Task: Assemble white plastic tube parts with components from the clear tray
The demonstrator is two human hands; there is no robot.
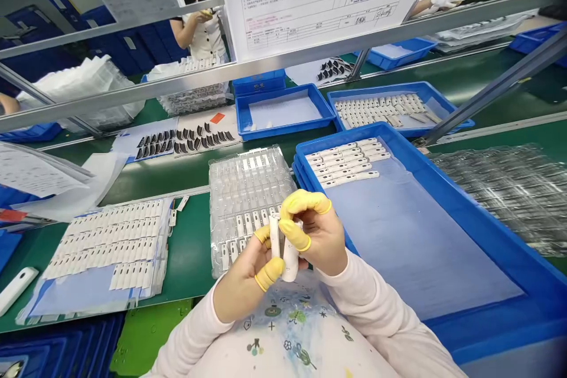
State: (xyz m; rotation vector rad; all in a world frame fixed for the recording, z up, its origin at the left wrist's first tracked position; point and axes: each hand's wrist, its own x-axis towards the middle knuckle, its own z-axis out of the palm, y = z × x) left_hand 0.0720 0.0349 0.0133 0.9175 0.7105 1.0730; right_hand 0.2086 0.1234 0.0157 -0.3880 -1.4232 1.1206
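Observation:
Both my hands meet low in the middle of the view, yellow finger cots on the fingertips. My left hand [248, 277] and my right hand [316, 233] together pinch a small white plastic piece [283, 251], held upright between them. Right behind the hands lies a clear blister tray [248, 189] with rows of small white parts. To its right stands a big blue bin [443, 236], lined with a sheet, with two short rows of finished white pieces [348, 160] at its far end.
White parts lie in rows on a sheet [106, 242] at the left. Black parts [181, 142] and more blue trays [283, 109] sit beyond the conveyor. A stack of clear trays [509, 189] is at the right. Other people work across the line under a metal rail [266, 68].

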